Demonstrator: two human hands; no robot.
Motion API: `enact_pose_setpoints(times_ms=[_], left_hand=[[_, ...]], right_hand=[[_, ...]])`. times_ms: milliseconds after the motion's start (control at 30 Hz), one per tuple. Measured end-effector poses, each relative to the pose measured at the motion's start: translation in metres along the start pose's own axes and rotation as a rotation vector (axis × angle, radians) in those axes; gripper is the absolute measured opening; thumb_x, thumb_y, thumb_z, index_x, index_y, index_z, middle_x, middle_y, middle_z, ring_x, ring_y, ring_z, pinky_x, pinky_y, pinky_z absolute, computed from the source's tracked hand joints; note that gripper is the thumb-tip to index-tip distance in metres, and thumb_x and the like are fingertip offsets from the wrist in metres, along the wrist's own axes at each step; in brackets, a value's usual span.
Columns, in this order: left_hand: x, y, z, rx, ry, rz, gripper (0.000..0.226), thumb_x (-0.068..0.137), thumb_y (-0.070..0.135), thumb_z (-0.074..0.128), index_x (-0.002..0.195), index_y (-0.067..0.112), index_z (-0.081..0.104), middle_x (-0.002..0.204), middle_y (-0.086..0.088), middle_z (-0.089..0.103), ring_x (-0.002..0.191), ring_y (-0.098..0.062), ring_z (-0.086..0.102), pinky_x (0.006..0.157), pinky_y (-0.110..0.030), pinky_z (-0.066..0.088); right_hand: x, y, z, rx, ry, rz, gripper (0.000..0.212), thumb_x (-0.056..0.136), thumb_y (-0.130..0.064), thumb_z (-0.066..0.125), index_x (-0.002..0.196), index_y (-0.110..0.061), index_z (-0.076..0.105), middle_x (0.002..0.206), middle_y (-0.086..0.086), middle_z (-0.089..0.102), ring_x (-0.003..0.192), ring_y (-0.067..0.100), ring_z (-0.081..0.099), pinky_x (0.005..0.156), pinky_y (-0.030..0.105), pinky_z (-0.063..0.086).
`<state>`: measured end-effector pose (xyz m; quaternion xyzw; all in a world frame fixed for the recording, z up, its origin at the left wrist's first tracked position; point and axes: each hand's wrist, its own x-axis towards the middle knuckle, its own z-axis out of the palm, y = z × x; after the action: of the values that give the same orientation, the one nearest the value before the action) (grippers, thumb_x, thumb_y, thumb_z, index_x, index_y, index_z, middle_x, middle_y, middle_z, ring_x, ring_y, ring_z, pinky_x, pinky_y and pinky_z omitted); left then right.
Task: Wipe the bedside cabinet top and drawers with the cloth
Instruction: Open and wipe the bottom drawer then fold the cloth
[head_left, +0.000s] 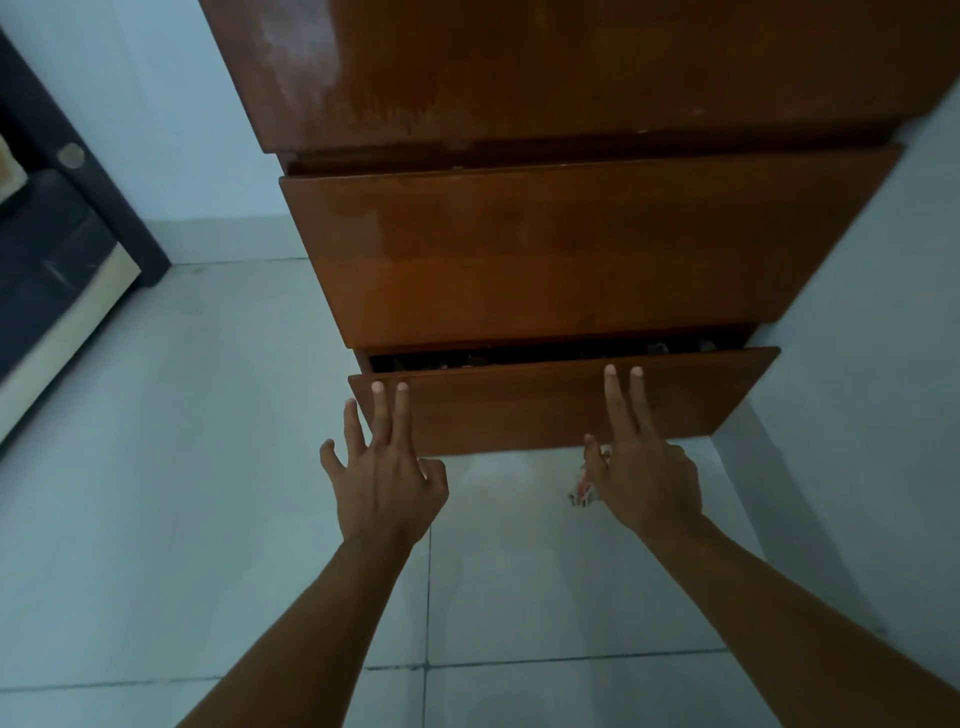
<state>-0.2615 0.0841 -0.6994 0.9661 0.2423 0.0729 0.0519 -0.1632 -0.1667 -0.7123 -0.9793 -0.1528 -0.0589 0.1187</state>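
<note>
Looking down from the head cam, I see a dark bed frame (78, 218) at the far left w/ a pale strip along its low edge. Next to it is a pale wall (171, 114) and a pale tiled floor (182, 467) w/ thin grout lines.

My left hand (387, 478) is spread wide, holding nothing. Two of its fingertips (378, 387) press flat on the left end of the bottom drawer (519, 410); the other fingers hang off the drawer's left side, over the floor.

The wooden bedside cabinet (571, 249) fills the middle and top. Its top (519, 67) is shiny brown w/ a dull, smeary patch at the left. The upper drawer (571, 249) sticks out a little from under the top. The bottom drawer sticks out more, and a dark gap behind its front shows small things inside; I can't tell what they are.

My right hand (644, 478) has two fingers straight out on the drawer front, right of the middle. The other fingers curl in around the cloth (587, 486), so the hand is partly closed on it. Only a small, pale bit w/ some red peeks out at the thumb side, just under the drawer's low edge.

At the far right the cabinet is right beside a second pale wall (883, 312).
</note>
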Motion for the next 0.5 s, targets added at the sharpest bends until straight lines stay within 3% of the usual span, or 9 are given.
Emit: enact_pose_setpoints(times_ms=[100, 200, 333, 433, 500], left_hand=[[0.008, -0.002, -0.001, 0.005, -0.022, 0.004, 0.085, 0.091, 0.057, 0.039, 0.163, 0.026, 0.005, 0.171, -0.005, 0.004, 0.156, -0.038, 0.006, 0.116, -0.067, 0.018], [0.023, -0.003, -0.007, 0.005, -0.028, 0.017, 0.082, 0.095, 0.057, 0.04, 0.162, 0.026, 0.004, 0.171, -0.005, 0.004, 0.156, -0.038, 0.004, 0.116, -0.067, 0.018], [0.039, -0.003, -0.011, 0.018, -0.085, 0.036, 0.084, 0.095, 0.06, 0.038, 0.162, 0.026, 0.0, 0.171, -0.006, -0.003, 0.156, -0.039, 0.001, 0.116, -0.067, 0.016], [0.04, -0.006, -0.01, 0.03, -0.145, 0.046, 0.088, 0.093, 0.063, 0.041, 0.162, 0.028, -0.002, 0.17, -0.006, -0.011, 0.156, -0.039, -0.001, 0.116, -0.068, 0.016], [0.036, -0.007, -0.015, 0.047, -0.179, 0.067, 0.09, 0.092, 0.063, 0.043, 0.162, 0.027, -0.001, 0.17, -0.006, -0.012, 0.156, -0.039, -0.002, 0.116, -0.067, 0.017]], right_hand=[[0.006, -0.002, -0.001, -0.001, -0.058, 0.011, 0.084, 0.103, -0.053, 0.044, 0.162, -0.033, -0.012, 0.173, 0.0, -0.012, 0.064, 0.018, 0.055, 0.052, 0.026, 0.041], [0.02, -0.004, -0.005, 0.018, -0.088, 0.021, 0.083, 0.103, -0.055, 0.043, 0.162, -0.034, -0.01, 0.172, -0.003, -0.015, 0.099, 0.029, 0.068, 0.071, 0.035, 0.052], [0.032, -0.006, -0.009, 0.032, -0.177, 0.024, 0.083, 0.101, -0.06, 0.042, 0.163, -0.034, -0.008, 0.17, -0.003, -0.024, 0.122, 0.036, 0.061, 0.086, 0.043, 0.053], [0.032, -0.007, -0.014, 0.019, -0.275, 0.021, 0.082, 0.099, -0.066, 0.043, 0.164, -0.034, 0.005, 0.165, -0.005, -0.035, 0.136, 0.038, 0.049, 0.097, 0.046, 0.05], [0.03, -0.013, -0.024, 0.057, -0.284, 0.043, 0.08, 0.096, -0.071, 0.041, 0.163, -0.034, 0.016, 0.17, -0.005, -0.023, 0.144, 0.037, 0.041, 0.106, 0.049, 0.044]])
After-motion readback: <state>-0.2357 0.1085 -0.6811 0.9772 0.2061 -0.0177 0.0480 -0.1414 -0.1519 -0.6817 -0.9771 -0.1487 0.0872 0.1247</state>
